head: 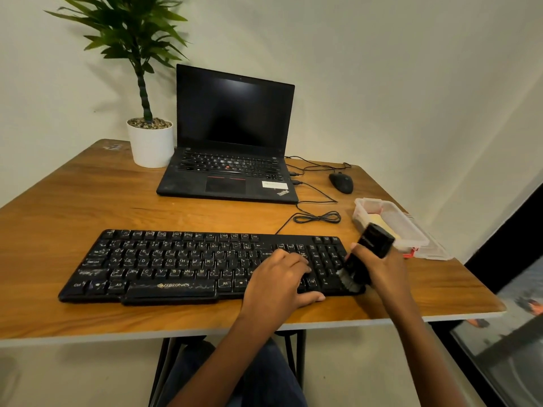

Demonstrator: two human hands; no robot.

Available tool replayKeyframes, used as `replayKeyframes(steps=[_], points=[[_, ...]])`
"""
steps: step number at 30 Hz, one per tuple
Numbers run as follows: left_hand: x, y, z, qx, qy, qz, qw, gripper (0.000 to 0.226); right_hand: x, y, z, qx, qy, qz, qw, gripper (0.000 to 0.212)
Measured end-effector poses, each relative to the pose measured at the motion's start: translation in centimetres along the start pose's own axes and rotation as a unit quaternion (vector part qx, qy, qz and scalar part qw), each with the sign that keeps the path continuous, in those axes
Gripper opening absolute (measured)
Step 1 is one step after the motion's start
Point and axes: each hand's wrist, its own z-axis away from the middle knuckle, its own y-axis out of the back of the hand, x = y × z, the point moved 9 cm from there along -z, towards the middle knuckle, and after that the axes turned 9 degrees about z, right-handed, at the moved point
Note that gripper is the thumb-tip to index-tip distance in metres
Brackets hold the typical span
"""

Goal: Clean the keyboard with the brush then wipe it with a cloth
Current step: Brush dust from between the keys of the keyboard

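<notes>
Seen from the near side of the wooden table [88, 195]: the black wired keyboard [176, 265] lies flat along the front edge. Its cable [317, 217] coils behind it toward an open laptop [232, 142].

The left hand [279, 277] rests palm down on the right-hand part of the keyboard. Its fingers [299, 261] are loosely extended across the keys and grip nothing, and the thumb lies on the table just in front of the case.

The right hand [382, 268] is wrapped around the lower body of the brush [377, 240]. The brush is tilted, with its bristles [348, 282] touching the near right corner of the number pad.

Handling, as judged:
- **Keyboard:** it looks like a light, rigid plastic slab that would slide under sideways strokes, so the flat steadying hand is well placed. The keycaps are small and loose-fitting, which favours light strokes over pressure.
- **Brush:** it appears light and stiff in the handle and soft at the tip, and is best held low on the body for control.

A clear plastic container [408, 223] stands just beyond the right hand. It holds a pale yellow item [382, 221], possibly the cloth, though this cannot be confirmed. A mouse [340, 183] and a potted plant [150, 145] stand farther back.
</notes>
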Motion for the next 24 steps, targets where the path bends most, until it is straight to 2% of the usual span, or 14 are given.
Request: replayKeyframes(steps=[2,4,7,12,14,18,20,22,24], points=[[0.0,0.0,0.0,-0.002,0.000,-0.002,1.000,0.049,0.6,1.1,-0.1,0.026,-0.004,0.012,1.000,0.018],[0.3,0.1,-0.1,-0.002,-0.008,-0.009,1.000,0.047,0.7,1.2,0.0,0.038,-0.003,0.055,0.998,0.011],[0.3,1.0,0.6,0.006,-0.029,-0.045,0.999,0.050,0.2,0.7,0.3,0.036,0.001,0.068,0.997,0.026],[-2.0,3.1,2.5,0.019,-0.002,-0.101,0.995,0.055,-0.6,-0.2,2.4,0.000,-0.018,-0.075,0.997,0.018],[-2.0,3.1,2.4,0.004,0.008,-0.105,0.994,0.055,-0.8,-1.2,3.1,-0.032,-0.008,-0.082,0.996,0.015],[-2.0,2.7,2.2,-0.017,0.020,-0.111,0.994,0.055,-1.7,-2.9,3.6,-0.054,0.032,-0.042,0.997,0.005],[-2.0,2.6,2.2,-0.024,0.019,-0.111,0.993,0.055,-2.0,-3.7,3.5,-0.078,0.050,0.012,0.996,0.012],[-1.9,2.5,2.2,-0.027,0.018,-0.109,0.994,0.054,-2.3,-4.0,2.8,-0.105,0.060,0.061,0.991,0.007],[-1.9,2.5,2.2,-0.029,0.018,-0.104,0.994,0.055,-3.0,-3.7,2.1,-0.093,0.077,0.090,0.989,0.006]])
